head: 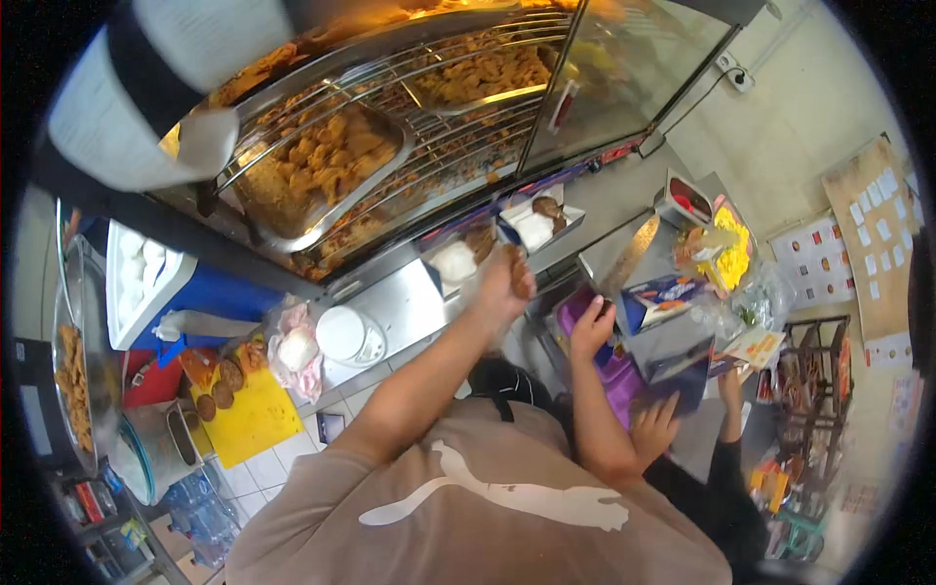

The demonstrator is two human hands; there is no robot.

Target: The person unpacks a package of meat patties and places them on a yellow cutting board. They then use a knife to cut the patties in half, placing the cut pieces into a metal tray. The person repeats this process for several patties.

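Observation:
My left hand [504,281], blurred, holds a brown piece of food [521,278], seemingly a patty, beside an open takeaway box [475,252]. White and brown food sits in that box. A second open box [541,225] with a white item and brown patties stands to its right. In my right hand [592,329] is the black handle of a large knife [629,256]; its blade, smeared orange-brown, points up and right over the metal counter. A purple bag or tray [618,387] lies beside that hand.
Above is a glass display cabinet with trays of fried food [329,161]. At left, brown patties lie on a yellow board [248,417] near a lidded white tub [341,335]. A co-worker's hands [654,431] hold a dark box at right, below a tray of yellow food [731,248].

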